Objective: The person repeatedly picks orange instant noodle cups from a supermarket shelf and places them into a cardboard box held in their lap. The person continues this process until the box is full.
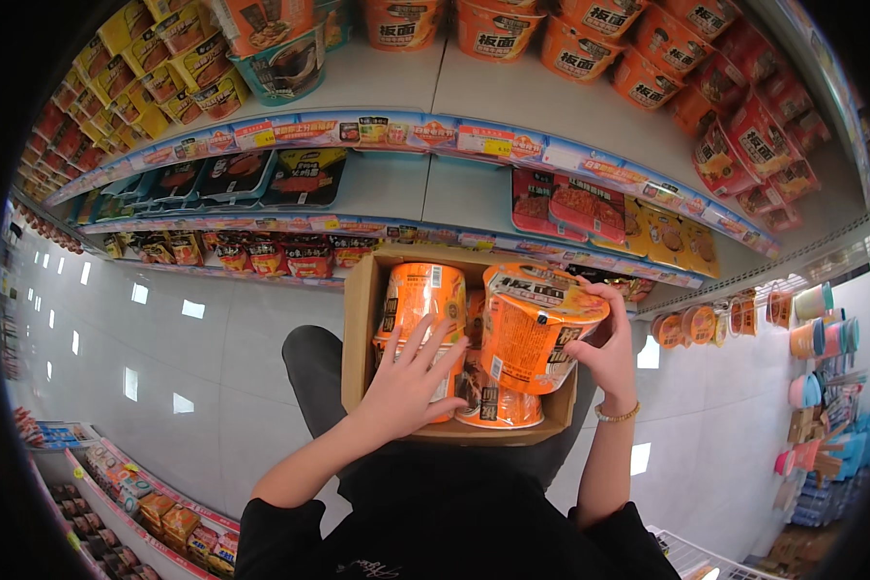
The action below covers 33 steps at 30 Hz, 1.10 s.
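An open cardboard box (pixel 359 326) rests at my lap, holding several orange instant-noodle tubs (pixel 420 297). My right hand (pixel 609 355) grips one orange noodle tub (pixel 529 341) by its right side, thumb on the front and fingers behind the rim. That tub is tilted above the right half of the box, partly covering another tub (pixel 504 406) below it. With fingers spread, my left hand (pixel 413 377) lies over the tubs in the left half; whether it presses on them I cannot tell.
Ahead, a shelf (pixel 377 80) carries orange noodle tubs (pixel 500 32) and a teal tub (pixel 279 69). Flat noodle trays (pixel 304 177) and red packs (pixel 587 206) lie on the level below. Hanging cups (pixel 696 322) are at the right; another stocked shelf (pixel 145 529) is behind left.
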Each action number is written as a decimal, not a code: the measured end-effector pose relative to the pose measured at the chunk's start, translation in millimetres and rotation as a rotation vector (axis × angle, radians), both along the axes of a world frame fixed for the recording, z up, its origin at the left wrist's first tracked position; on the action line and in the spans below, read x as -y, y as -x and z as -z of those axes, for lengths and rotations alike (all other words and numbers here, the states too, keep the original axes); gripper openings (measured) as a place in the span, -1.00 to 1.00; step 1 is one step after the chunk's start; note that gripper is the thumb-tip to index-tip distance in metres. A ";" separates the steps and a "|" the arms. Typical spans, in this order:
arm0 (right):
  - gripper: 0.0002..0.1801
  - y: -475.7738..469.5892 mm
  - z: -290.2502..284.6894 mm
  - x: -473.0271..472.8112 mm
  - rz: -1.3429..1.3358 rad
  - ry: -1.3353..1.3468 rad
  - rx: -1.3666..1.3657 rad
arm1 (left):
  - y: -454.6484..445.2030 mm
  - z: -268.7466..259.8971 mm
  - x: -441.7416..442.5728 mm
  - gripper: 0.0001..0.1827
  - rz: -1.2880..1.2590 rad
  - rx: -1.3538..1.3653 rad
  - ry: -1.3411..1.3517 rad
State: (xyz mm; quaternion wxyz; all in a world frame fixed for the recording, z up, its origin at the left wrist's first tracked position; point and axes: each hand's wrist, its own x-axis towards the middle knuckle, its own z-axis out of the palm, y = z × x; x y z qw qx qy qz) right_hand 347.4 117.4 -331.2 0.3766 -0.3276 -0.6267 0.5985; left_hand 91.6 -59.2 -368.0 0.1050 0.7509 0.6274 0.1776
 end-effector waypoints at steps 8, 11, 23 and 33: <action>-0.11 13.4 2.3 -16.9 -0.056 0.241 0.238 | 1.0 24.8 9.6 -0.13 -0.027 -0.087 -0.023; -0.12 18.7 11.3 -19.0 0.021 0.232 0.296 | -2.8 24.0 8.8 -0.13 -0.029 -0.066 -0.024; -0.44 60.8 -1.7 56.1 0.261 -0.758 0.737 | -0.1 21.8 7.8 -0.14 -0.041 -0.016 -0.001; -0.30 60.0 41.7 67.3 0.036 -0.693 0.966 | 2.6 22.5 4.4 -0.15 -0.037 -0.028 -0.007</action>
